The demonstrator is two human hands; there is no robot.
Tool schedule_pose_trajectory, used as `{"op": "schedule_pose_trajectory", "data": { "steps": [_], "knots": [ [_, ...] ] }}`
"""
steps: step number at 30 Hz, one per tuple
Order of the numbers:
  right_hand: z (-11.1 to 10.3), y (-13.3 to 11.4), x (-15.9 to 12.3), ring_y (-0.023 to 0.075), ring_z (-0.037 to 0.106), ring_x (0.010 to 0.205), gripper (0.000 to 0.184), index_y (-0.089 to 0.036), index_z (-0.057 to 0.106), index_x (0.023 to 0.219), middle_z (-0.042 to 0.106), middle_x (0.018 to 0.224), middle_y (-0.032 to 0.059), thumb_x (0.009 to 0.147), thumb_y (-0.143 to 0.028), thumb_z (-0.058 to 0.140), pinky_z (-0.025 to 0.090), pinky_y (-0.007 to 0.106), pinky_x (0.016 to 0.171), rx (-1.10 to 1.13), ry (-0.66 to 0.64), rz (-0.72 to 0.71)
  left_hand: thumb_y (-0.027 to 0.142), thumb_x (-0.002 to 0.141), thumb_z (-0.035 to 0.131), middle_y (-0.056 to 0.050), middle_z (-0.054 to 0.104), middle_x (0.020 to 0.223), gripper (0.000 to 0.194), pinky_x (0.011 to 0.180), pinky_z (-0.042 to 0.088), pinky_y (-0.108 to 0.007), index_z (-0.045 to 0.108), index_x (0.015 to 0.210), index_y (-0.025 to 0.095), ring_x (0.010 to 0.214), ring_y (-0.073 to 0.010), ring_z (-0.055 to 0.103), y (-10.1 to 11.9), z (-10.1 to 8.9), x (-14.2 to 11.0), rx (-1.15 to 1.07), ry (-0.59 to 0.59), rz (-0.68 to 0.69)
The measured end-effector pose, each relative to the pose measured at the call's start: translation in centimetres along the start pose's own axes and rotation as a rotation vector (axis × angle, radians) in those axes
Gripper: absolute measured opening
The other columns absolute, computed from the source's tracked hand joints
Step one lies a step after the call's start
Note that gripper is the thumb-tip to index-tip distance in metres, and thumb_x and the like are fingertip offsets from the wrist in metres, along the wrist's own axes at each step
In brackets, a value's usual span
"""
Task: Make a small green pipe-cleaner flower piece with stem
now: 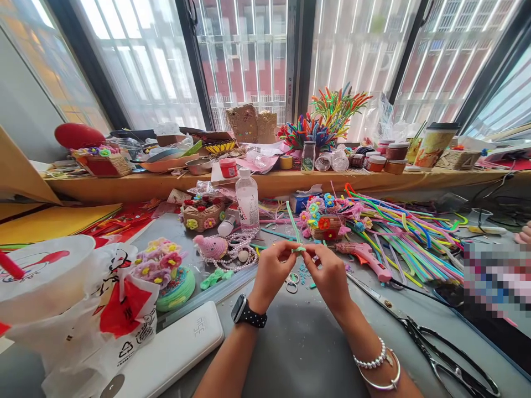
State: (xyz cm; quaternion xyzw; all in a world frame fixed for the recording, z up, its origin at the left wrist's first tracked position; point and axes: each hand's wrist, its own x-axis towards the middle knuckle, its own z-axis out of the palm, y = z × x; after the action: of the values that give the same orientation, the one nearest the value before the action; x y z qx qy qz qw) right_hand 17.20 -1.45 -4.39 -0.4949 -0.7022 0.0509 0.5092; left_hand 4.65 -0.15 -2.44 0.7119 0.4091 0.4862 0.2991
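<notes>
Between my fingertips, above the grey table, is a pale green pipe cleaner [292, 222]; its straight end points up and away, and its near end is bent into a small shape. My left hand [271, 271] pinches it from the left, a dark watch on that wrist. From the other side my right hand [329, 275] pinches the same bent end, with silver bracelets on the forearm. Just below my fingers lie small scissors [292, 283] and bits of blue-green trimmings. Several finished green pieces [216, 278] rest left of my left hand.
A pink glue gun [367, 260] and large black-handled scissors [415, 326] lie at right, beside loose pipe cleaners [415, 249]. A water bottle [247, 202] stands behind my hands. At left are a white power bank [174, 354] and a plastic cup [45, 276]. Another person's hand [523, 234] shows at far right.
</notes>
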Motion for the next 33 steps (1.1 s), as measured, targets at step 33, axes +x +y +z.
{"op": "schedule_pose_trajectory", "data": {
  "steps": [33],
  "knots": [
    [0.1,-0.2,-0.1,0.0123,0.049,0.07,0.013,-0.016,0.055,0.082,0.054,0.076,0.003,0.079,-0.021,0.044,0.039,0.022,0.059,-0.037,0.033,-0.009,0.02,0.073,0.047,-0.004,0.062,0.08,0.015,0.068,0.044,-0.022,0.055,0.085,0.015,0.073,-0.0134,0.058,0.1,0.2,0.0,-0.111,-0.077,-0.106]
  ]
}}
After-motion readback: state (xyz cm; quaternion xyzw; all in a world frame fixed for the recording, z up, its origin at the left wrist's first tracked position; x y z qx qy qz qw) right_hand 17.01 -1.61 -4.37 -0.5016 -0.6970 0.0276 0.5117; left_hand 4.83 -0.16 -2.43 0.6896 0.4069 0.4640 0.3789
